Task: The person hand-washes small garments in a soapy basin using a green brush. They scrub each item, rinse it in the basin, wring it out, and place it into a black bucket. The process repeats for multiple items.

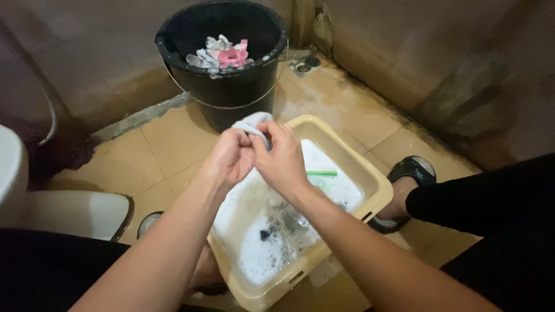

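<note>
Grey cloth (pixel 252 124) clenched by both hands above the tub (pixel 378 186).

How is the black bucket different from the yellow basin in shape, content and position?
The bucket is round, deep and black; the basin is rectangular, shallow and pale yellow. The bucket holds pink and white cloths, with no water visible; the basin holds foamy water. The bucket stands farther off, by the wall; the basin lies under the left hand and right hand, which rub a grey cloth. Both stand on the tiled floor.
</note>
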